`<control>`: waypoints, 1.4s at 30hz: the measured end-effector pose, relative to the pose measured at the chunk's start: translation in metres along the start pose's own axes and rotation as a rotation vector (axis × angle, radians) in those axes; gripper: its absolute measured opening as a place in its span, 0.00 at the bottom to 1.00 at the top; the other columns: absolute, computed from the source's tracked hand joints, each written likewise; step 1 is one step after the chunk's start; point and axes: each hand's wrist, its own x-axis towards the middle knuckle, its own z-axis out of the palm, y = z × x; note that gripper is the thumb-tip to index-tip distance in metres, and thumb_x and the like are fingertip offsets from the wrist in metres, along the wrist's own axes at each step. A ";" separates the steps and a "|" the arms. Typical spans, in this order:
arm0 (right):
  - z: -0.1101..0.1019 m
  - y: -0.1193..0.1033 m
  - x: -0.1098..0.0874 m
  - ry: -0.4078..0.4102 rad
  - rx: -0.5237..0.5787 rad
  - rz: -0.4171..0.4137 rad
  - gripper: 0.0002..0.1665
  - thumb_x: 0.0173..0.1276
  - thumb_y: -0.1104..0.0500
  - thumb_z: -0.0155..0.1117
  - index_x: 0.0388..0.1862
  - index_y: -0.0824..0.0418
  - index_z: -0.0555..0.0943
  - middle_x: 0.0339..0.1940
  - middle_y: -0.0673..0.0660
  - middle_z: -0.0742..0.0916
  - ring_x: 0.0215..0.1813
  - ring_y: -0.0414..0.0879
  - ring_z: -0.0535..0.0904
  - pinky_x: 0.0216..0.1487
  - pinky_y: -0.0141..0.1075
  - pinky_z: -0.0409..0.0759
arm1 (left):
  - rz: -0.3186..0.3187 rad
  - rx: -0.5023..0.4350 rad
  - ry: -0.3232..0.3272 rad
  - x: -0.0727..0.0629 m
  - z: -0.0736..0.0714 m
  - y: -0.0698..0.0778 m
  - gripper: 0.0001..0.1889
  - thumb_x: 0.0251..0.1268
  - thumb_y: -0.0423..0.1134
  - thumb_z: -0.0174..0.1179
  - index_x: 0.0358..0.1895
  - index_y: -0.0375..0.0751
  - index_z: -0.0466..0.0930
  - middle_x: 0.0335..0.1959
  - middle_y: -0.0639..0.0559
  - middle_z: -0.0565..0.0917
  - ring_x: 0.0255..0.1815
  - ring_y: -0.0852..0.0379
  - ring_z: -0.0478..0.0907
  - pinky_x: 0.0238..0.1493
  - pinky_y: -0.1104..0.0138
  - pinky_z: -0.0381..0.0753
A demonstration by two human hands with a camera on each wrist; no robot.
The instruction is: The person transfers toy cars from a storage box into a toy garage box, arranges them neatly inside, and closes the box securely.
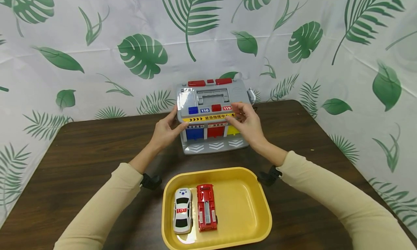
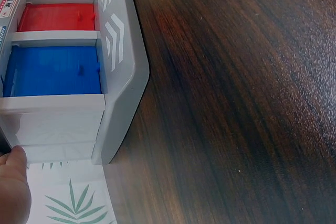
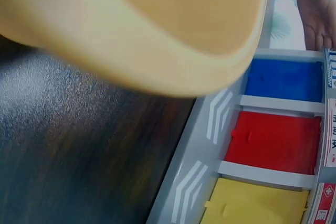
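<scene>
A grey toy garage (image 1: 211, 98) stands at the back of the table, with a blue door (image 1: 194, 133), a red door (image 1: 215, 131) and a yellow door (image 1: 233, 130) in its front. My left hand (image 1: 166, 131) holds its left corner, thumb at the front edge and fingers along the side. Over the right part of the roof's front edge is my right hand (image 1: 247, 124), its fingers loosely bent and the thumb by the yellow strip (image 1: 208, 118). Whether those fingertips touch the roof is unclear. The left wrist view shows a fingertip (image 2: 19, 153) against the white side wall.
In front of the garage sits a yellow tray (image 1: 242, 239), holding a white police car (image 1: 182, 210) and a red fire truck (image 1: 206, 208). Both are on the dark wooden table (image 1: 97, 163). A leaf-patterned cloth (image 1: 107, 33) hangs behind the table.
</scene>
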 end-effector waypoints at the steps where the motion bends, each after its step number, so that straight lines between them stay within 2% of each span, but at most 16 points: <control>1: 0.001 0.000 0.001 -0.007 -0.009 -0.002 0.27 0.61 0.63 0.66 0.58 0.69 0.72 0.57 0.63 0.75 0.56 0.55 0.74 0.60 0.46 0.75 | 0.000 0.001 0.000 0.000 0.000 0.000 0.37 0.65 0.32 0.58 0.71 0.27 0.47 0.67 0.33 0.64 0.61 0.41 0.72 0.58 0.51 0.74; 13: 0.007 -0.002 0.008 -0.066 -0.122 -0.034 0.34 0.58 0.61 0.70 0.63 0.67 0.71 0.52 0.63 0.76 0.54 0.52 0.74 0.59 0.42 0.76 | -0.001 0.006 0.001 0.000 0.000 0.000 0.37 0.65 0.31 0.58 0.71 0.27 0.47 0.67 0.33 0.65 0.60 0.41 0.72 0.56 0.52 0.75; 27: 0.013 -0.003 0.012 -0.070 -0.224 -0.056 0.36 0.55 0.60 0.73 0.62 0.67 0.72 0.52 0.64 0.76 0.52 0.53 0.73 0.59 0.43 0.76 | -0.009 0.007 -0.002 0.000 0.001 0.000 0.37 0.64 0.31 0.58 0.71 0.27 0.46 0.67 0.33 0.65 0.60 0.40 0.72 0.57 0.50 0.74; 42: 0.016 -0.003 0.014 -0.078 -0.226 -0.068 0.37 0.54 0.61 0.74 0.62 0.69 0.72 0.52 0.66 0.75 0.52 0.55 0.72 0.59 0.44 0.76 | -0.014 -0.004 0.000 0.000 0.000 0.000 0.37 0.65 0.32 0.58 0.71 0.27 0.47 0.68 0.34 0.64 0.61 0.41 0.71 0.58 0.51 0.74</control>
